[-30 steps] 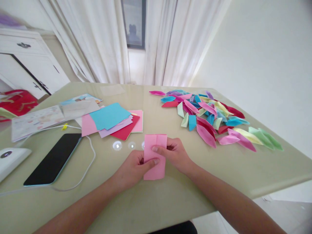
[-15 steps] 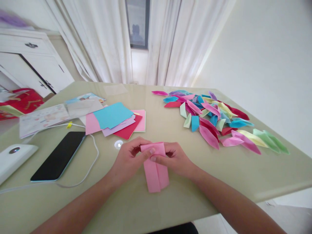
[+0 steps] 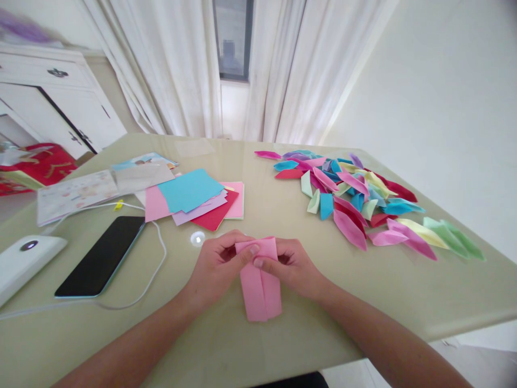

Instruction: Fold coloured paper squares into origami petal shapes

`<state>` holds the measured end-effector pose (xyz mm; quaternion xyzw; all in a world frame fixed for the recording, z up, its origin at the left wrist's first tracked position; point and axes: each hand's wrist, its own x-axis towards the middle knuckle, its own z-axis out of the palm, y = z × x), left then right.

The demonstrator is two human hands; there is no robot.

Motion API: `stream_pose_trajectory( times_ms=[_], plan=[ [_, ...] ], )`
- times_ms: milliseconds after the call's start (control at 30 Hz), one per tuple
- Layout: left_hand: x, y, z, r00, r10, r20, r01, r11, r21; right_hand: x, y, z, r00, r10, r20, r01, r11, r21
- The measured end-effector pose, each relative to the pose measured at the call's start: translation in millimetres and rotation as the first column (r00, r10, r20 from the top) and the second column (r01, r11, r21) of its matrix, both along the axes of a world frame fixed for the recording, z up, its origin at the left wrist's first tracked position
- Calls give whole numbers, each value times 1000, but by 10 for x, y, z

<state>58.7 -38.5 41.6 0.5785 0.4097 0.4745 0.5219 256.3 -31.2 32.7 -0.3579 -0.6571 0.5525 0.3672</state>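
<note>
A folded pink paper (image 3: 260, 285) lies on the pale green table (image 3: 363, 291) in front of me, two flaps meeting down its middle. My left hand (image 3: 216, 267) pinches its top left corner with thumb and fingers curled. Facing it, my right hand (image 3: 293, 267) pinches the top right corner the same way. Both thumbs meet at the paper's upper edge, which is lifted and bent over.
A stack of coloured paper sheets (image 3: 194, 196) lies at centre left. A heap of folded paper pieces (image 3: 355, 199) covers the right side. A black phone (image 3: 100, 256) with a white cable, a white device (image 3: 24, 261) and printed leaflets (image 3: 81, 191) sit at the left.
Both hands have moved to the top of the pink paper. Its upper edge, flat one second ago, is now pinched and folded down, and the paper sits slightly nearer to me.
</note>
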Motion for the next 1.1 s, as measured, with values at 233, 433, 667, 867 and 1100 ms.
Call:
stream_pose_trajectory(
  times_ms=[233,433,667,867,1100],
  plan=[
    [26,-5,-19,999,32,18,-31,999,-6,-23,-12,-7,1000,-27,9,27,1000,-9],
    [39,-24,-28,998,57,25,-57,998,-16,-37,-19,4,1000,-22,5,22,1000,-21],
    [43,1,-69,976,198,89,-189,977,-96,-16,14,-25,998,-41,42,43,997,-58],
    [-30,75,-100,993,119,-12,-120,990,-73,-36,13,-36,993,42,106,-36,998,-59],
    [-49,99,-68,997,42,-64,-45,998,-49,-28,15,-44,984,135,113,-122,986,-114]
  ],
)
